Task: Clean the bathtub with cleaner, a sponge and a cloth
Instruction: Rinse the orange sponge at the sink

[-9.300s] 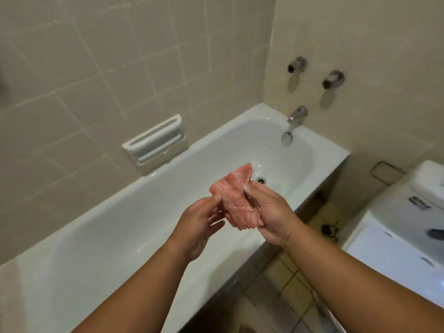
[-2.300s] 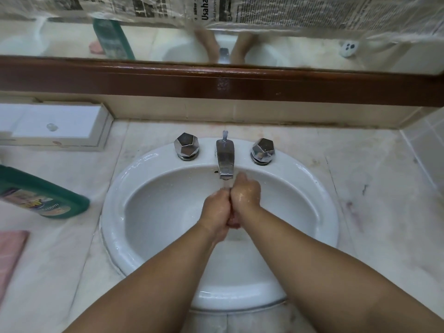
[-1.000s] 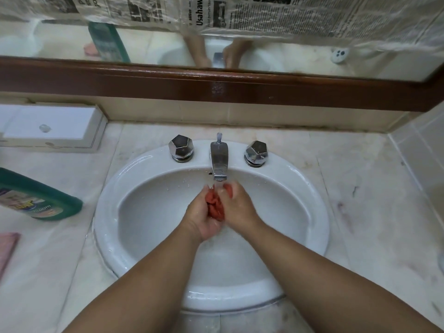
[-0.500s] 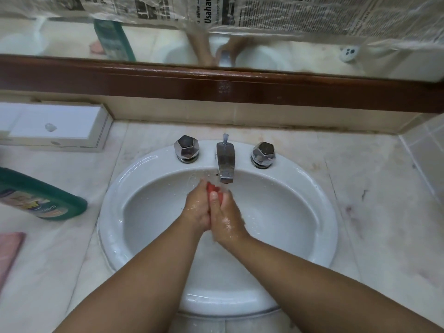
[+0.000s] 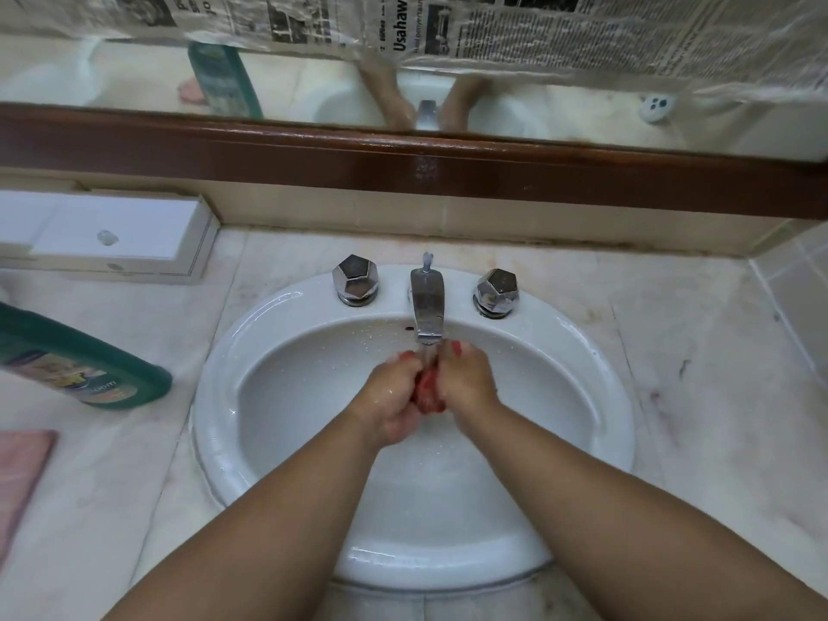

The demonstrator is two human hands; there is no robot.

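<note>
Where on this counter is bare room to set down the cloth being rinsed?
Right of the sink, the counter is bare up to the tiled wall. Left is crowded: green bottle, white box, pink cloth. The left hand and right hand grip the red cloth.

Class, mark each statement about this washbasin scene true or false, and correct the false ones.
1. Both the left hand and the right hand grip the red cloth under the tap. True.
2. The green bottle sits inside the basin. False: it is on the counter, left of the basin.
3. Newspaper covers the mirror's upper part. True.
4. The white box is right of the basin. False: it is on the left.
</note>
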